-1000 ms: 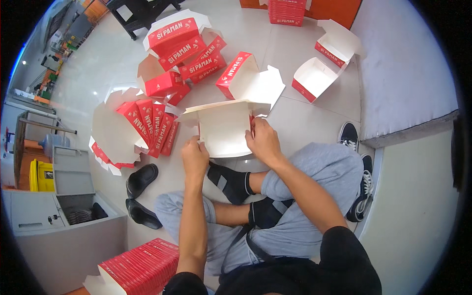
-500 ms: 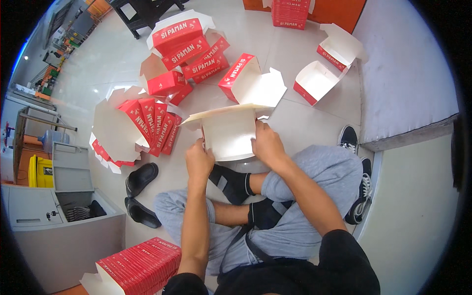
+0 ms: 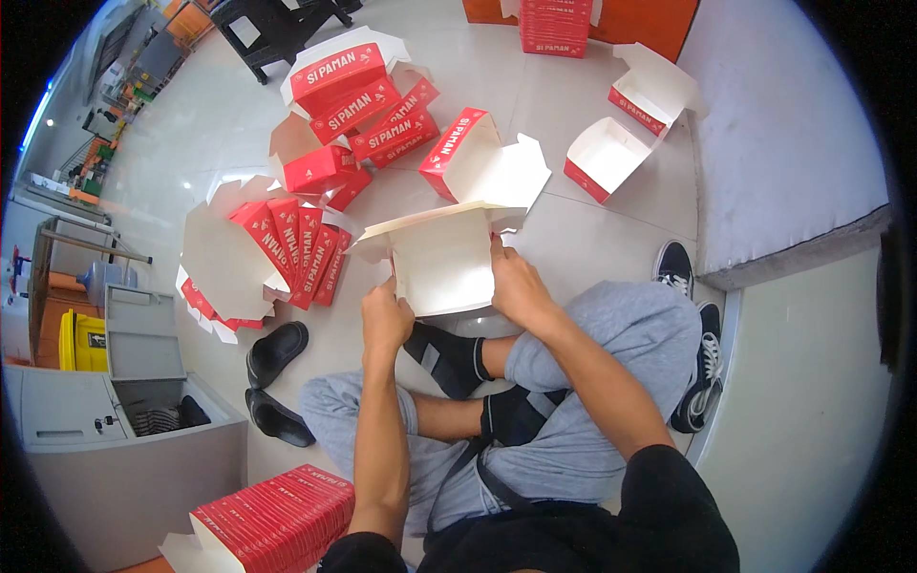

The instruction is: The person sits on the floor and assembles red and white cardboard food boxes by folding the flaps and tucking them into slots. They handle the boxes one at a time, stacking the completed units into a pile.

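Note:
An open cardboard food box (image 3: 442, 263), white inside with its lid flap folded out on the far side, is held just above the floor in front of my crossed legs. My left hand (image 3: 386, 317) is closed on its left wall, and my right hand (image 3: 519, 282) grips the right wall. Most of the fingertips are hidden against the box sides. Just beyond it stands another red and white box (image 3: 457, 153) with its lid open. To the left, several red boxes (image 3: 304, 253) fan out with white lids spread. Behind those sits a pile of red boxes (image 3: 349, 100).
Two open boxes (image 3: 604, 158) lie at the far right by the wall. A stack of flat red cartons (image 3: 277, 516) stands at my lower left. Black clogs (image 3: 277, 353) and sneakers (image 3: 707, 363) flank me. A grey cabinet (image 3: 134, 458) is on the left, a black stool (image 3: 272, 29) farther back.
The whole view has shifted slightly. Both hands keep their hold on the box, which stays in nearly the same place and pose.

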Demonstrator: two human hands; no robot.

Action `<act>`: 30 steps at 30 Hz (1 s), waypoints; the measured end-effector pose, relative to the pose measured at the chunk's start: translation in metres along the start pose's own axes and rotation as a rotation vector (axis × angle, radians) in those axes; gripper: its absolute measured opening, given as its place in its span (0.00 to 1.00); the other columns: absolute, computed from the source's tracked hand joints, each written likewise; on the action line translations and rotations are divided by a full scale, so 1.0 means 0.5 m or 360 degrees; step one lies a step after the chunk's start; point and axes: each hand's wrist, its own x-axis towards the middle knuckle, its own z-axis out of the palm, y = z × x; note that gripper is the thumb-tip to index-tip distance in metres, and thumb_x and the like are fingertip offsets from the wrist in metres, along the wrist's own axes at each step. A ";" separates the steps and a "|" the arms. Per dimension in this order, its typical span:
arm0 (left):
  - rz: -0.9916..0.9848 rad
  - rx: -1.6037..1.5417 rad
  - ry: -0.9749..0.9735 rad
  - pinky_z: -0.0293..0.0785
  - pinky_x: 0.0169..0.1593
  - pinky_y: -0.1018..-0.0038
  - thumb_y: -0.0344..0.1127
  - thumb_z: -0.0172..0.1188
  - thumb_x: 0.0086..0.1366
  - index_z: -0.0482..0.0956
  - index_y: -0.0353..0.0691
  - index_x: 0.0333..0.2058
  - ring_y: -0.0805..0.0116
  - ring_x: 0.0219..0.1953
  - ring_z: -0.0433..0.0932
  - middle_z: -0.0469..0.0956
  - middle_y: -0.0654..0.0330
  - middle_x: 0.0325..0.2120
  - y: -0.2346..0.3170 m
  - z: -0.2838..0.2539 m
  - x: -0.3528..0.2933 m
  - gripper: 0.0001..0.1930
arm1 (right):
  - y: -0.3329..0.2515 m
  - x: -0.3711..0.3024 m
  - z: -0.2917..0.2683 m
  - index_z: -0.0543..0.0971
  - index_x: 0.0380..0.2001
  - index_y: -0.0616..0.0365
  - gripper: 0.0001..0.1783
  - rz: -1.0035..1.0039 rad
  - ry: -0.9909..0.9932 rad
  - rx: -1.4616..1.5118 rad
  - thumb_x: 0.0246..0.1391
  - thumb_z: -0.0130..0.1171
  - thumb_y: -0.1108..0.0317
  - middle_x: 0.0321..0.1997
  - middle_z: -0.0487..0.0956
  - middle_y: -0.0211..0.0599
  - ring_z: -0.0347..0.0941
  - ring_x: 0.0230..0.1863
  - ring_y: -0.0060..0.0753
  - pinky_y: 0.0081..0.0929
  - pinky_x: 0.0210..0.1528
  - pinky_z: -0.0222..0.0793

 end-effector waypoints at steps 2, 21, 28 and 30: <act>0.0006 0.0033 -0.0026 0.75 0.37 0.55 0.24 0.59 0.54 0.81 0.28 0.35 0.42 0.26 0.80 0.77 0.41 0.19 -0.001 -0.002 0.000 0.10 | 0.001 0.001 -0.001 0.53 0.72 0.73 0.52 0.0023 -0.0026 0.0004 0.43 0.62 0.84 0.51 0.76 0.68 0.77 0.50 0.67 0.53 0.53 0.76; -0.0254 0.0177 0.0090 0.76 0.41 0.41 0.36 0.50 0.72 0.72 0.29 0.46 0.28 0.35 0.81 0.82 0.32 0.32 -0.005 0.038 0.055 0.14 | -0.009 0.033 0.006 0.64 0.67 0.70 0.32 -0.0004 0.0240 -0.0409 0.59 0.49 0.72 0.53 0.76 0.54 0.83 0.37 0.57 0.52 0.38 0.82; -0.0533 0.0224 0.0089 0.75 0.46 0.40 0.46 0.40 0.77 0.75 0.34 0.48 0.29 0.40 0.82 0.83 0.33 0.35 0.030 0.035 0.071 0.21 | -0.005 0.039 -0.003 0.63 0.67 0.72 0.33 0.0003 0.0124 -0.0430 0.58 0.51 0.73 0.55 0.74 0.54 0.82 0.42 0.56 0.50 0.40 0.82; -0.0546 0.0289 0.0039 0.75 0.47 0.41 0.49 0.37 0.78 0.77 0.35 0.47 0.30 0.41 0.82 0.83 0.34 0.36 0.018 0.038 0.076 0.24 | -0.006 0.037 0.000 0.63 0.68 0.72 0.35 -0.0014 0.0135 -0.0454 0.57 0.51 0.74 0.56 0.75 0.54 0.82 0.42 0.54 0.49 0.39 0.82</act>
